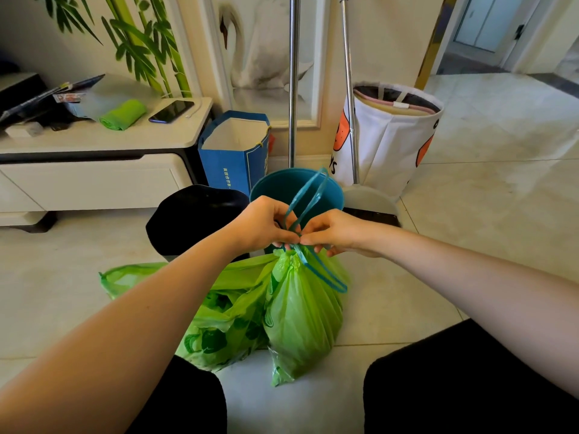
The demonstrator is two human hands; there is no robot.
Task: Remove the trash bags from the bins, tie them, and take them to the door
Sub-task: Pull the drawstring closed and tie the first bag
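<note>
Tiled floor (pixel 470 214) — two green bags (pixel 300 314), teal bin (pixel 329 195), black bin (pixel 188 220).

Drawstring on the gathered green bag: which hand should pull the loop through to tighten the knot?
Probably the left hand: the blue drawstring loop rises from its fingers, while the right hand pinches the strands at the green bag neck, anchoring it.

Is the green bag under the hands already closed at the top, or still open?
Closed. The green bag has its neck gathered tight, and both the left hand and right hand pinch its blue drawstring.
</note>
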